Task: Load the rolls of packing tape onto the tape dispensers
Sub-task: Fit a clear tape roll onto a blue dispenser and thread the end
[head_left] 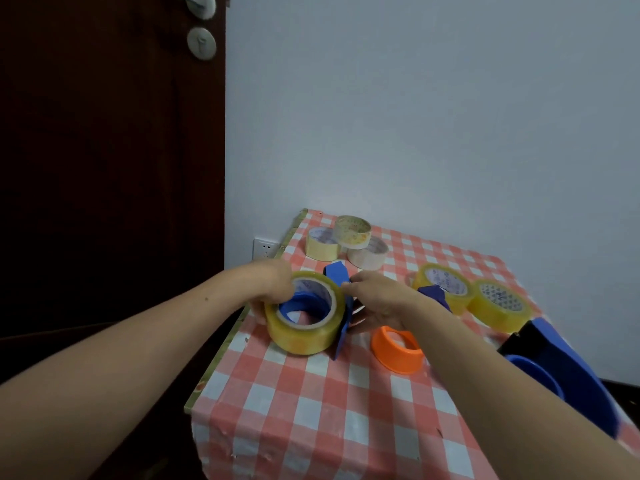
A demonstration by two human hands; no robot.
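A yellowish roll of packing tape (304,336) sits around the blue hub of a blue tape dispenser (341,332) near the table's left edge. My left hand (277,289) grips the roll's far left rim. My right hand (375,299) holds the dispenser's flat side plate, just right of the roll. Two more yellowish rolls (446,285) (498,308) lie to the right, the nearer one with a dark blue dispenser part (434,294) against it. An orange dispenser (398,351) lies under my right wrist. Another blue dispenser (568,372) lies at the right edge.
Three pale, nearly used-up tape rolls (346,242) are stacked at the table's far left corner. The table carries a red-and-white checked cloth (311,410). A dark wooden door (104,168) stands to the left, and a white wall with a socket (265,249) is behind.
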